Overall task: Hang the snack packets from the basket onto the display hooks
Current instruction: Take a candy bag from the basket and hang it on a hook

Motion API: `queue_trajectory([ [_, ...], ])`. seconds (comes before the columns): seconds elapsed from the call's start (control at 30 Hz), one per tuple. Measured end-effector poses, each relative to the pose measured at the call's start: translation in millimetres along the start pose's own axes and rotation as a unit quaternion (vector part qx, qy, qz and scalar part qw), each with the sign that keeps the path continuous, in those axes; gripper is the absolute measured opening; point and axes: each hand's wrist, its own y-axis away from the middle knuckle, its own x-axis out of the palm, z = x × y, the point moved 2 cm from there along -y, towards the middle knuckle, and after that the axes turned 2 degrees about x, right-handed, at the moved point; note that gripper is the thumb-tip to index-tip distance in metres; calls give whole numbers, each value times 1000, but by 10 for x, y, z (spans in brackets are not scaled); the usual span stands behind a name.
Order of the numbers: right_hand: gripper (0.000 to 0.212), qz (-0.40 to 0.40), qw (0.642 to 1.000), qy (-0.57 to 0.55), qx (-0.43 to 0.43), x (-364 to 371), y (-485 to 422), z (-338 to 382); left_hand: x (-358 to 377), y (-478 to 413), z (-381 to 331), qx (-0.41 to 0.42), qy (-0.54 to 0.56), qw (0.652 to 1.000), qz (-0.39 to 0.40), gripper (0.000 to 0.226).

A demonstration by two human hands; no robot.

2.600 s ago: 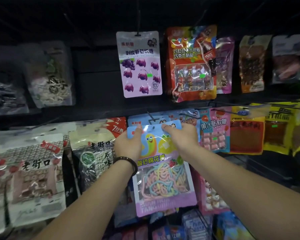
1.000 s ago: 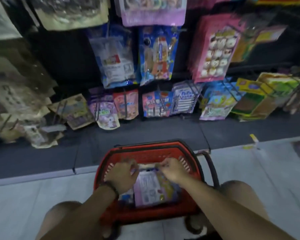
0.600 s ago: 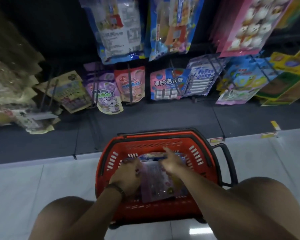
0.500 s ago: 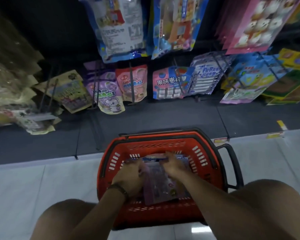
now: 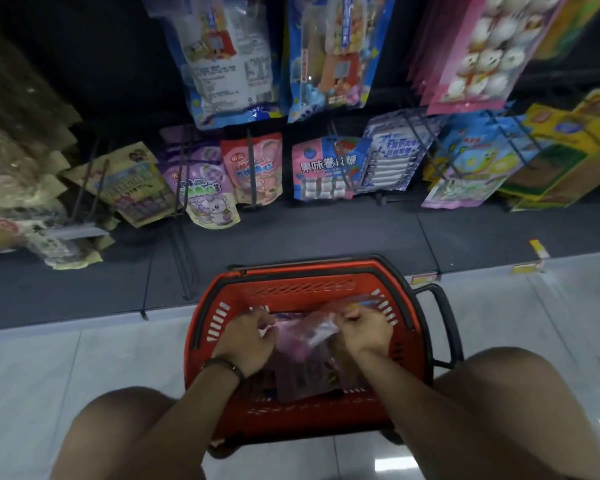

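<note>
A red plastic basket (image 5: 222,313) sits on the floor between my knees. Inside it lies a pink and clear snack packet (image 5: 305,336), with more packets blurred beneath it. My left hand (image 5: 245,337), with a dark bracelet on the wrist, pinches the packet's top left corner. My right hand (image 5: 362,329) grips its top right corner. The packet's upper edge is raised slightly off the pile. Display hooks (image 5: 252,168) with hanging packets fill the rack beyond the basket.
The lowest hook row holds a purple packet (image 5: 205,188), a pink packet (image 5: 253,168), a blue and pink candy packet (image 5: 323,171) and yellow boxes (image 5: 565,150). Larger blue bags (image 5: 222,57) hang above. A dark shelf base (image 5: 291,237) borders white floor tiles (image 5: 84,368).
I hung a packet on an upper hook, then looked down to the basket. Both hands reached in and took hold of a pink packet, whose top edge is now lifted.
</note>
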Motion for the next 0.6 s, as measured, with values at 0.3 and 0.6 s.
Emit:
queue_trajectory([
  [0.3,49,161,953,-241,-87,-565,571,174,-198,457,-233,-85,250,964,-37,39],
  [0.6,59,203,879,-426,-76,-883,950,93,-205,989,-435,49,397,914,-70,31],
])
